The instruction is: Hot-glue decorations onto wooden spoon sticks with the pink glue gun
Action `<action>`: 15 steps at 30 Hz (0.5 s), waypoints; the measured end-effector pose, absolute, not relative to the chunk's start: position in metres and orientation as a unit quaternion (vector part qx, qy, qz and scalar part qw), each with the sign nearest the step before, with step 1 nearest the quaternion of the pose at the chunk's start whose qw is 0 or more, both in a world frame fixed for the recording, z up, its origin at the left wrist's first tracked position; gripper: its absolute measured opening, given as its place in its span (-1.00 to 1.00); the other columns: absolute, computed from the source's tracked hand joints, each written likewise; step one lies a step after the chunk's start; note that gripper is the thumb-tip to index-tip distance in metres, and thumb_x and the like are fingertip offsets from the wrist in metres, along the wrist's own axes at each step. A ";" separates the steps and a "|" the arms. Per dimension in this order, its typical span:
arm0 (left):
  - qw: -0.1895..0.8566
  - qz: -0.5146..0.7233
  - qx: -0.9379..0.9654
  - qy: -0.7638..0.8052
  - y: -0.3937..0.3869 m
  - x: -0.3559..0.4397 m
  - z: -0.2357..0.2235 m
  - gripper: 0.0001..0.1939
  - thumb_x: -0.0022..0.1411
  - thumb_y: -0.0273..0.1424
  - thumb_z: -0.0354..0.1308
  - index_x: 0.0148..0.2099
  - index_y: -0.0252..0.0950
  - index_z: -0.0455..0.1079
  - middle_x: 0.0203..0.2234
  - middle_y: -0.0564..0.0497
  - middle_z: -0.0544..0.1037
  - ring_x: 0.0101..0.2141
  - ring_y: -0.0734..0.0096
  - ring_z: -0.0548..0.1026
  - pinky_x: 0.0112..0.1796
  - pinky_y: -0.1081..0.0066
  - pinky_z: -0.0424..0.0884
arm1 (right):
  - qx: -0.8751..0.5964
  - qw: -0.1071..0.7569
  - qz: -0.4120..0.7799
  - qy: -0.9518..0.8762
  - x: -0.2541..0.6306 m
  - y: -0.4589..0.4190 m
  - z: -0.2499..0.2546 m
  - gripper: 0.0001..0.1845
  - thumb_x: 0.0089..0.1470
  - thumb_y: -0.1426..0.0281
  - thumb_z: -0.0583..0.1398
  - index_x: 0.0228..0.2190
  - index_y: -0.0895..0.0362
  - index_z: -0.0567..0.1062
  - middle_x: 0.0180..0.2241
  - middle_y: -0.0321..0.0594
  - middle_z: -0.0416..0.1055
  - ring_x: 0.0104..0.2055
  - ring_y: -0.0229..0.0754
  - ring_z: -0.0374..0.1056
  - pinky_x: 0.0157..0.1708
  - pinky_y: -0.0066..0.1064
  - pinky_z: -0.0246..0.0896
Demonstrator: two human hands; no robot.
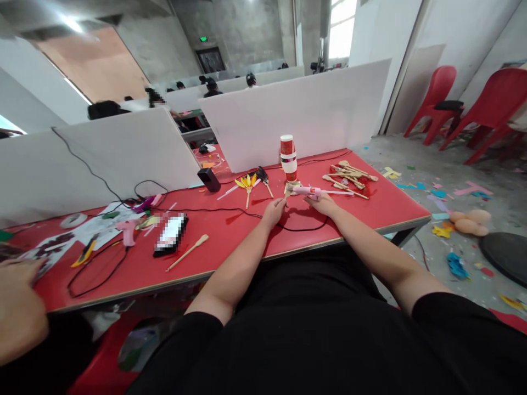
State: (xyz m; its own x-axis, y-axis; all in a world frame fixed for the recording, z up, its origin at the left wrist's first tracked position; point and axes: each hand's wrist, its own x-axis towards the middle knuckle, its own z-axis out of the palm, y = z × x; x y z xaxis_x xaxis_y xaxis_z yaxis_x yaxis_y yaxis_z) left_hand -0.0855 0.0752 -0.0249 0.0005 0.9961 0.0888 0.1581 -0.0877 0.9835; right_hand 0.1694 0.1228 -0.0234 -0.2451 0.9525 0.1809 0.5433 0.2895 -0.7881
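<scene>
My right hand (322, 203) rests on the red table (230, 236) and grips a pink glue gun (308, 191) that points left, with a white glue stick (338, 192) sticking out of its back. My left hand (274, 209) is closed beside it, fingertips at a small wooden piece (290, 188) under the gun's nozzle. A black cord (302, 226) loops around in front of both hands. A stack of red and white paper cups (288, 157) stands just beyond them.
A pile of wooden spoons (349, 178) lies to the right, a yellow spoon flower (247, 182) to the left. Further left are a phone (170, 235), a loose wooden spoon (188, 252), another pink glue gun (127, 232) and another person's hand (18, 312). White dividers stand behind; red chairs at right.
</scene>
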 end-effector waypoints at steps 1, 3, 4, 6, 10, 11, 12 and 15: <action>0.439 0.483 0.555 0.516 0.075 -0.086 -0.026 -0.47 0.47 0.08 0.34 -0.36 -0.24 0.45 -0.67 0.21 0.15 -0.61 0.53 0.08 -0.53 0.46 -0.03 | -0.509 0.338 0.305 -0.730 0.169 0.122 -0.023 -0.67 0.34 0.11 0.37 -0.01 0.02 0.77 -0.12 -0.12 0.78 0.00 0.20 0.68 0.18 0.04 0.64; 0.449 0.485 0.548 0.513 0.076 -0.087 -0.027 -0.48 0.49 0.05 0.34 -0.35 -0.25 0.46 -0.67 0.21 0.15 -0.60 0.54 0.07 -0.53 0.46 -0.03 | -0.503 0.346 0.303 -0.732 0.169 0.121 -0.022 -0.67 0.34 0.13 0.37 -0.01 0.04 0.77 -0.08 -0.10 0.78 0.05 0.21 0.68 0.22 0.04 0.62; 0.453 0.487 0.544 0.512 0.076 -0.087 -0.028 -0.48 0.50 0.04 0.34 -0.35 -0.25 0.45 -0.67 0.21 0.15 -0.60 0.54 0.07 -0.53 0.47 -0.03 | -0.499 0.353 0.301 -0.732 0.168 0.120 -0.021 -0.66 0.34 0.15 0.37 0.01 0.05 0.77 -0.05 -0.08 0.79 0.07 0.22 0.68 0.23 0.04 0.61; 0.461 0.491 0.536 0.509 0.077 -0.087 -0.028 -0.49 0.53 0.00 0.34 -0.35 -0.25 0.43 -0.67 0.22 0.14 -0.60 0.55 0.07 -0.53 0.48 -0.04 | -0.489 0.370 0.292 -0.734 0.167 0.119 -0.019 -0.63 0.34 0.19 0.38 0.08 0.08 0.76 0.03 -0.04 0.79 0.11 0.25 0.67 0.25 0.01 0.60; 0.473 0.497 0.520 0.509 0.079 -0.087 -0.028 -0.50 0.57 -0.01 0.32 -0.33 -0.24 0.39 -0.67 0.25 0.10 -0.62 0.57 0.04 -0.55 0.50 -0.06 | -0.479 0.386 0.287 -0.734 0.166 0.120 -0.019 -0.60 0.36 0.22 0.36 0.12 0.10 0.77 0.02 -0.03 0.79 0.09 0.24 0.67 0.24 0.01 0.60; 0.475 0.498 0.518 0.509 0.079 -0.087 -0.028 -0.49 0.57 0.01 0.32 -0.32 -0.24 0.39 -0.67 0.25 0.09 -0.62 0.58 0.04 -0.55 0.51 -0.06 | -0.475 0.393 0.288 -0.733 0.166 0.121 -0.020 -0.61 0.36 0.22 0.36 0.12 0.09 0.77 0.01 -0.04 0.80 0.09 0.23 0.68 0.25 0.01 0.60; 0.476 0.499 0.516 0.508 0.079 -0.088 -0.027 -0.48 0.56 0.03 0.33 -0.32 -0.23 0.38 -0.67 0.26 0.08 -0.62 0.58 0.03 -0.56 0.51 -0.07 | -0.469 0.402 0.289 -0.731 0.167 0.122 -0.020 -0.60 0.36 0.22 0.35 0.12 0.08 0.77 0.01 -0.05 0.80 0.10 0.22 0.68 0.26 0.01 0.60; 0.478 0.499 0.516 0.506 0.078 -0.088 -0.026 -0.44 0.52 0.09 0.37 -0.32 -0.22 0.38 -0.67 0.27 0.07 -0.63 0.58 0.03 -0.56 0.52 -0.07 | -0.448 0.429 0.294 -0.727 0.168 0.124 -0.021 -0.57 0.37 0.21 0.33 0.15 0.09 0.78 0.07 -0.04 0.79 0.14 0.22 0.68 0.30 -0.01 0.59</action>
